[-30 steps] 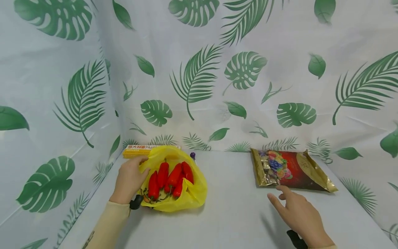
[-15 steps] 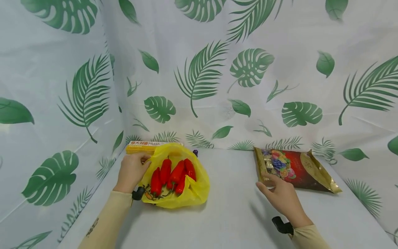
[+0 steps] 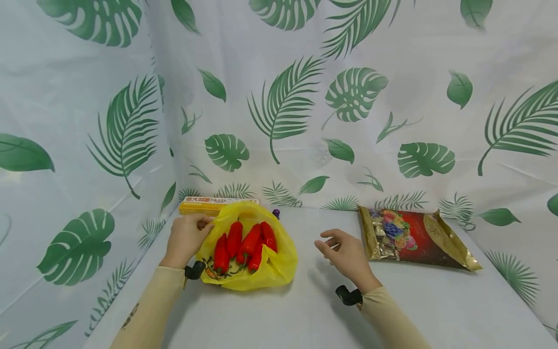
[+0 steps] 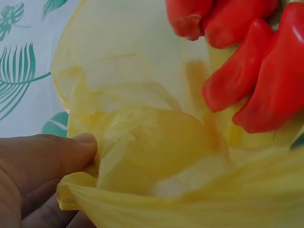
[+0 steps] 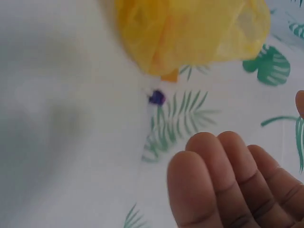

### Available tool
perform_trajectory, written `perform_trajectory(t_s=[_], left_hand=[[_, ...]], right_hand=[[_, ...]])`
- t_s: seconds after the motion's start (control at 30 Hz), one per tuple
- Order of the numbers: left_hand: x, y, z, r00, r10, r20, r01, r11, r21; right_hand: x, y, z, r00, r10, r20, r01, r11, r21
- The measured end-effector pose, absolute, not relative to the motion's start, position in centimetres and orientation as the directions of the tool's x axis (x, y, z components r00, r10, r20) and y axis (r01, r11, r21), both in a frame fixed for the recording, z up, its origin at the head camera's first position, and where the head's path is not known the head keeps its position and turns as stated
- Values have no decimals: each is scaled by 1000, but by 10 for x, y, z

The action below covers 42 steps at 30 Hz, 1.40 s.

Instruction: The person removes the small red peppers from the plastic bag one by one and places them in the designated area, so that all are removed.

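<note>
My left hand pinches the left rim of an open yellow plastic bag. In the left wrist view, the thumb presses the thin film against the fingers. Several glossy red peppers lie inside the bag, their stems toward me. To the right of the bag, apart from it, my right hand hovers over the table with loosely bent fingers and holds nothing. Its fingers point toward the back wall in the right wrist view.
Behind the bag lies a yellow and white pasta box, partly covered. A small purple ball-shaped thing peeks out beside it. At the right back rests a red and gold packet of wrapped sweets. Leaf-printed cloth walls border the table.
My right hand has moved left, from in front of the sweets packet toward the yellow bag. My left hand has kept its pinch on the bag's rim.
</note>
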<state>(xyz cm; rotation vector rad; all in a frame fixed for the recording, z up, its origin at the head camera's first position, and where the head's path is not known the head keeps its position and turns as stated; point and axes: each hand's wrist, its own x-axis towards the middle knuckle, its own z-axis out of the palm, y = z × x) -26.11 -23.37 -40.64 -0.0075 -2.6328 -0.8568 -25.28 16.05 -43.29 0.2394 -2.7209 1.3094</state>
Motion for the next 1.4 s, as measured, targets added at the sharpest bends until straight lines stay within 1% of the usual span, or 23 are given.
perform_trajectory(t_s=[0.17, 0.33, 0.4, 0.6, 0.77, 0.87, 0.97, 1.17, 1.4], left_hand=[[-260, -234, -408, -932, -128, 339, 100, 808, 581], [-259, -233, -410, -923, -127, 363, 121, 800, 588], [-258, -232, -412, -923, -129, 363, 123, 794, 596], [-259, -228, -414, -927, -132, 351, 119, 784, 610], [-260, -226, -412, -919, -128, 374, 134, 789, 600], [-262, -225, -411, -917, -124, 379, 140, 789, 598], [-263, -224, -411, -921, -120, 372, 139, 788, 600], [-263, -223, -413, -924, -116, 365, 135, 793, 594], [-261, -222, -414, -918, -128, 375, 135, 788, 601]], right_hand=[[-260, 117, -428, -973, -155, 174, -231, 562, -794], [-268, 77, -428, -959, -227, 169, -266, 521, -811], [-271, 67, -429, -952, -242, 189, -293, 529, -797], [-272, 46, -424, -931, -220, 290, -363, 596, -716], [-274, 31, -417, -924, -263, 279, -383, 588, -713], [-278, 23, -416, -932, -285, 226, -357, 603, -713], [-285, 15, -418, -944, -294, 147, -307, 626, -717], [-300, 1, -426, -964, -267, 12, -194, 669, -718], [-312, -16, -433, -985, -168, -30, -95, 684, -723]])
